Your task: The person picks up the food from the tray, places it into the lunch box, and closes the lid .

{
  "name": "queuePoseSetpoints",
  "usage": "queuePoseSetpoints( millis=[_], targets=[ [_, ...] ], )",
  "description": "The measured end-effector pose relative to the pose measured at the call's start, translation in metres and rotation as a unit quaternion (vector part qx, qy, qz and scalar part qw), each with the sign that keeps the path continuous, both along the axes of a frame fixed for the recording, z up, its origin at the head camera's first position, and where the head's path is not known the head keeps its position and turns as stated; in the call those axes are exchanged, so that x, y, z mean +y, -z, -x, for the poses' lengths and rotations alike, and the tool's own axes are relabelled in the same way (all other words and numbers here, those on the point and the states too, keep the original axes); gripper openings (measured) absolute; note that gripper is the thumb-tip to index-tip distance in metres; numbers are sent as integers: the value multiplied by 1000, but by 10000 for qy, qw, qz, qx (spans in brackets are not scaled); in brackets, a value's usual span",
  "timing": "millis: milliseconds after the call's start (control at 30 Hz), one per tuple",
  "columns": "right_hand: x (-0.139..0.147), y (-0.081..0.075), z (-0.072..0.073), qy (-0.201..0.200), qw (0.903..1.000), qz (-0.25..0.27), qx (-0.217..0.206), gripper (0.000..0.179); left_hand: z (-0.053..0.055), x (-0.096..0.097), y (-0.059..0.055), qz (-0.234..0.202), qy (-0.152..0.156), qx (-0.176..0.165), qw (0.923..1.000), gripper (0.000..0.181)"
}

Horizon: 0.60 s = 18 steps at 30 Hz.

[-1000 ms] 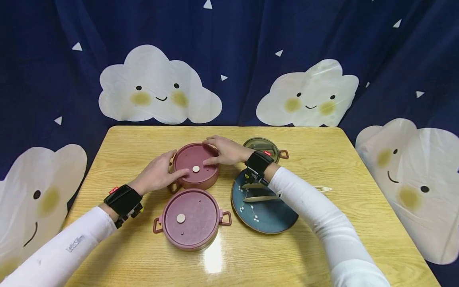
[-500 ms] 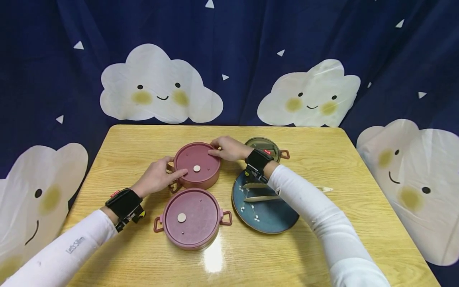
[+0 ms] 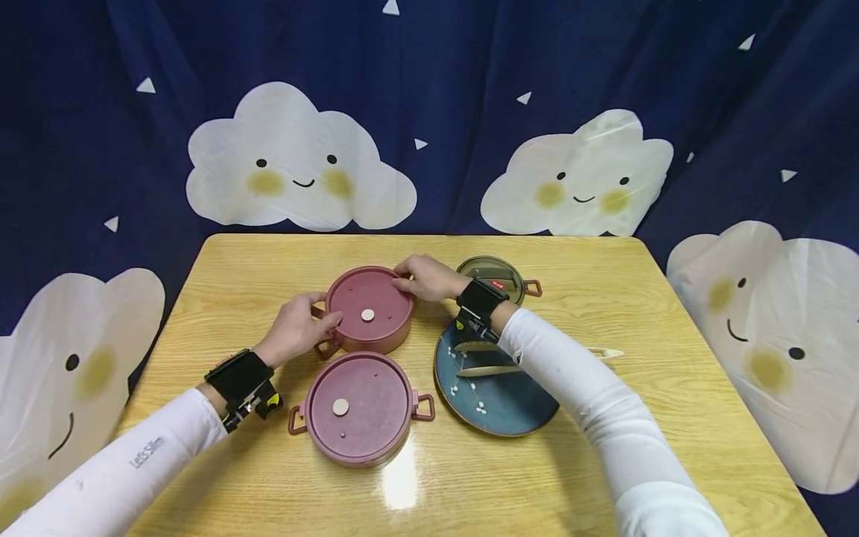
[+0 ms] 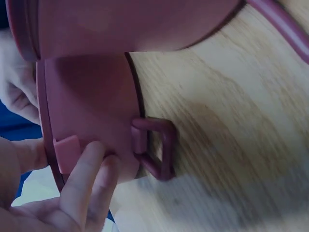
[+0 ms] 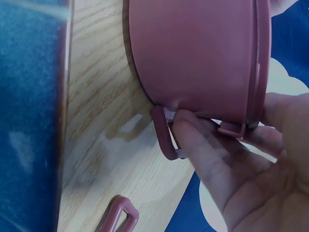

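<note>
A dark pink lidded pot (image 3: pixel 371 306) sits on the table between my two hands, its lid (image 5: pixel 263 63) on. My left hand (image 3: pixel 296 328) grips the lid's left side: the thumb lies on the rim, and two fingers (image 4: pixel 84 181) are curled by the lid's small tab (image 4: pixel 67 153), above the side handle (image 4: pixel 166 150). My right hand (image 3: pixel 429 278) pinches the opposite rim, thumb on top, fingers under the tab (image 5: pixel 232 129) and beside the other handle (image 5: pixel 165 133). In the head view, both handles are partly hidden.
Just in front stands a second lidded pink pot (image 3: pixel 359 410). Pale wooden tongs (image 3: pixel 493 371) lie across a dark blue plate (image 3: pixel 499 414) to the right, partly under my right forearm. Behind it is a round vessel (image 3: pixel 483 262) with a see-through top and reddish handle.
My right hand has drawn back from the lid's top to its right rim, and its fingers have curled in. My left thumb has slid back toward the left rim. The pot has barely moved.
</note>
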State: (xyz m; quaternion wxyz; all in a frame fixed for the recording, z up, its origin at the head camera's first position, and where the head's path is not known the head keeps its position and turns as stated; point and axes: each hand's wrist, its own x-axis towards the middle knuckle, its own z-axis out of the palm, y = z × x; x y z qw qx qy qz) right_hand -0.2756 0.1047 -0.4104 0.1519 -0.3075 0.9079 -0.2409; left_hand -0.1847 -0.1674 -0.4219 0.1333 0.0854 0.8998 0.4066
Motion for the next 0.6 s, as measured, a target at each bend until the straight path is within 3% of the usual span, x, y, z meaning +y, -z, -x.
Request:
queuePoseSetpoints(
  millis=[233, 467, 600],
  targets=[
    [-2, -2, -2, 171, 9997, -55, -160, 23, 3, -1, -3, -150, -332, -205, 9991, 50],
    [-2, -3, -6, 871, 9912, 481, -869, 24, 8, -1, -3, -441, -429, -87, 9981, 48],
    [-1, -3, -8, 1068, 9850, 716, -1150, 26, 11, -2, -3, -487, -500, 9, 9976, 46]
  ],
)
